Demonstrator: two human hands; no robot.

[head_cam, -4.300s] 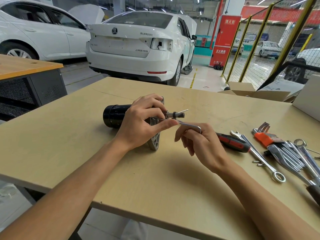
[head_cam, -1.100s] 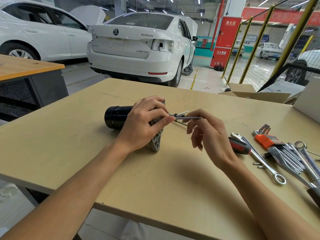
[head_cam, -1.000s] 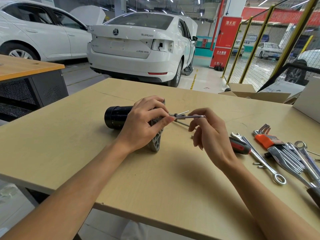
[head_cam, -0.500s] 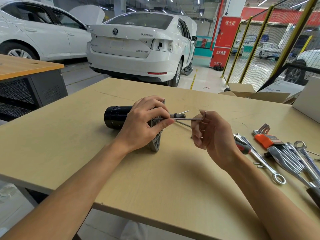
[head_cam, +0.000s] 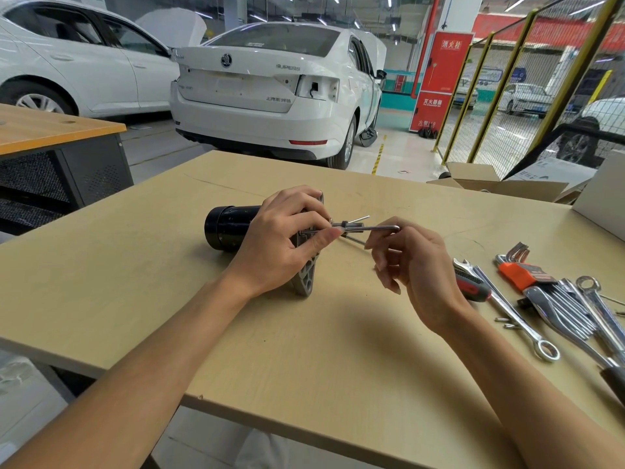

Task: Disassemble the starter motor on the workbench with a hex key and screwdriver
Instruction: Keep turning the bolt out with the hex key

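Observation:
The starter motor [head_cam: 225, 228], a black cylinder with a grey flange [head_cam: 306, 279], lies on its side on the workbench [head_cam: 135, 282]. My left hand [head_cam: 280, 245] grips it at the flange end, with the thumb against the shaft of the hex key. The silver L-shaped hex key [head_cam: 375, 227] sticks out level to the right of the flange. My right hand [head_cam: 416, 265] holds its bent end with curled fingers. The screwdriver [head_cam: 471, 287], red and black handled, lies on the bench partly behind my right hand.
An orange holder of hex keys [head_cam: 521, 275], several spanners [head_cam: 507, 306] and small loose screws [head_cam: 505, 321] lie at the right. A cardboard box [head_cam: 497, 186] and a white box [head_cam: 602, 198] stand at the far right edge. White cars are parked beyond the bench.
My right hand has turned the hex key, and its short arm has swung round. The hand has shifted slightly to the right. My left hand and the motor have stayed put.

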